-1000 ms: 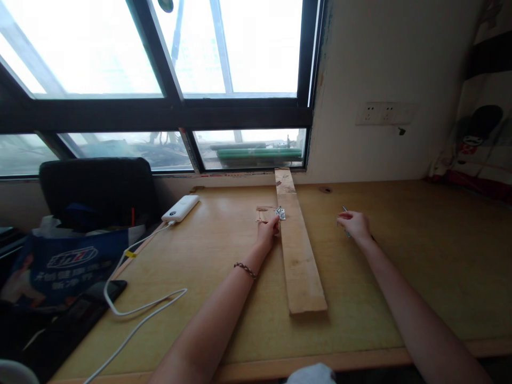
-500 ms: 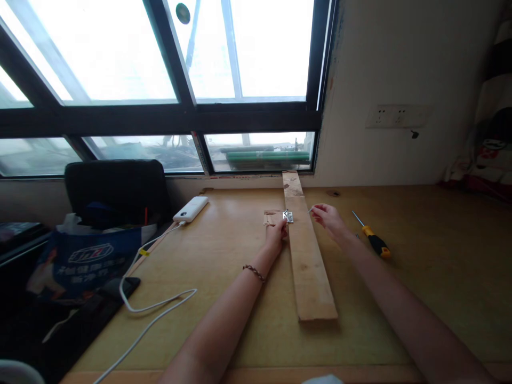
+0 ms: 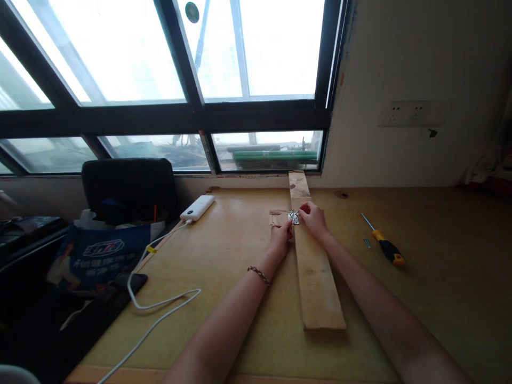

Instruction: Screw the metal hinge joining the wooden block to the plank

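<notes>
Two bare hands meet at one small metal hinge (image 3: pixel 293 217), which sits at the left edge of one long wooden plank (image 3: pixel 314 266) in the centre of the frame, beside one small thin wood piece (image 3: pixel 278 218) lying flat on the table (image 3: pixel 224 266). The left hand (image 3: pixel 282 234) lies with its fingers curled against the hinge's left side, touching it and the small wood piece. The right hand (image 3: pixel 314 218) rests on the plank with fingertips pinched together at the hinge (whether something tiny is pinched between them cannot be told). Right of centre lie one screwdriver (image 3: pixel 384 245) with a yellow and black handle and one small screw (image 3: pixel 367 243) just beside it, both well apart from the hands. At the left of centre, one white power bank (image 3: pixel 197 207) has one white cable (image 3: pixel 156 304) trailing toward the lower left.
</notes>
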{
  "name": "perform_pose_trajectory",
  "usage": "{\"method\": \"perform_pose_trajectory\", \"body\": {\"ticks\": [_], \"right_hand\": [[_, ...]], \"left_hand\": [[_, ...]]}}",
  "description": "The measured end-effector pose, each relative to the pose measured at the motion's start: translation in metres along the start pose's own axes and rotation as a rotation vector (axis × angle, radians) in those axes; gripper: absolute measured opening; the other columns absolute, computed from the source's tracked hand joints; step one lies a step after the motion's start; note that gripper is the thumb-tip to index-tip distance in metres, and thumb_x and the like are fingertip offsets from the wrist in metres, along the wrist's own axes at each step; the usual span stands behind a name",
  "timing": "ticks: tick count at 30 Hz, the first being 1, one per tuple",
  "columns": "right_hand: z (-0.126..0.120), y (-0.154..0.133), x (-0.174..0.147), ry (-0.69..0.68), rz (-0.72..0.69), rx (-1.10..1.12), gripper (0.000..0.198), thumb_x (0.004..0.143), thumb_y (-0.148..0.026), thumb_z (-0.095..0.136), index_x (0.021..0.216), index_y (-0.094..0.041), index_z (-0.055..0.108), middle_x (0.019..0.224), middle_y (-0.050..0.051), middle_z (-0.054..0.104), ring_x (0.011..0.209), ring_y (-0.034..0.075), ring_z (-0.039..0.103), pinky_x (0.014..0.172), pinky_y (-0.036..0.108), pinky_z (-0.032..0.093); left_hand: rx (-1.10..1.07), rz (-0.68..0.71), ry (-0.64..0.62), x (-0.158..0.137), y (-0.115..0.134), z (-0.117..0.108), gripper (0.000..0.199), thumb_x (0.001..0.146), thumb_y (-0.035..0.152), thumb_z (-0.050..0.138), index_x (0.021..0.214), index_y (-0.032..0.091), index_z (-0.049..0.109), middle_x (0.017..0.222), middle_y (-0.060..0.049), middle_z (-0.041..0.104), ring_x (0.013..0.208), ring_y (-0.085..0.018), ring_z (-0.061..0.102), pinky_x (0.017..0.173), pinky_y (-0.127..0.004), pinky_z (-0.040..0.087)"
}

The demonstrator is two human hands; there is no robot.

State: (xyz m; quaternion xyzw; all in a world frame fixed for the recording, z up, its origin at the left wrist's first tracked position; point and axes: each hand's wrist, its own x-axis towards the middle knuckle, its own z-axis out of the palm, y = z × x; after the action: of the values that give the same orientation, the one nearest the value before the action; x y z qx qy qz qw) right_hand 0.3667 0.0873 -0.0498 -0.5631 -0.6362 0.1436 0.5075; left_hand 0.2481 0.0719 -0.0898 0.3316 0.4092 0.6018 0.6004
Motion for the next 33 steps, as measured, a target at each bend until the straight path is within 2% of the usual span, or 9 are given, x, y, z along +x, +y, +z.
{"method": "perform_pose_trajectory", "body": {"ticks": [3,12,25,33], "right_hand": [[-0.001,-0.003,-0.001,0.005,-0.022,-0.038,0.007,0.071,-0.023,0.054,0.074,-0.017,0.058,0.071,0.002,0.064,0.065,0.014,0.059,0.065,0.025,0.045],[0.000,-0.011,-0.004,-0.118,-0.166,-0.205,0.010,0.075,-0.015,0.050,0.079,-0.018,0.059,0.074,0.003,0.064,0.065,0.013,0.057,0.063,0.023,0.042],[-0.001,-0.009,-0.002,-0.084,-0.137,-0.327,0.011,0.076,-0.021,0.052,0.075,-0.017,0.062,0.075,0.004,0.063,0.069,0.014,0.055,0.063,0.023,0.037],[0.000,-0.016,-0.006,-0.124,-0.125,-0.445,0.014,0.078,-0.023,0.048,0.079,-0.018,0.061,0.081,0.006,0.064,0.072,0.016,0.055,0.061,0.025,0.035]], "left_hand": [[-0.011,-0.007,0.001,0.001,-0.001,0.000,0.024,0.056,0.030,0.066,0.056,0.015,0.047,0.041,0.006,0.041,0.034,-0.004,0.032,0.035,-0.019,0.021],[-0.001,-0.003,0.013,0.000,0.000,0.000,0.026,0.055,0.032,0.067,0.056,0.015,0.047,0.042,0.006,0.042,0.035,-0.004,0.033,0.036,-0.019,0.022],[0.003,-0.005,0.007,0.000,0.001,0.000,0.025,0.056,0.031,0.066,0.055,0.015,0.048,0.042,0.005,0.042,0.035,-0.004,0.033,0.035,-0.019,0.023],[-0.031,-0.030,-0.002,-0.002,0.004,0.001,0.025,0.055,0.030,0.067,0.054,0.015,0.046,0.041,0.005,0.041,0.034,-0.004,0.032,0.036,-0.019,0.022]]}}
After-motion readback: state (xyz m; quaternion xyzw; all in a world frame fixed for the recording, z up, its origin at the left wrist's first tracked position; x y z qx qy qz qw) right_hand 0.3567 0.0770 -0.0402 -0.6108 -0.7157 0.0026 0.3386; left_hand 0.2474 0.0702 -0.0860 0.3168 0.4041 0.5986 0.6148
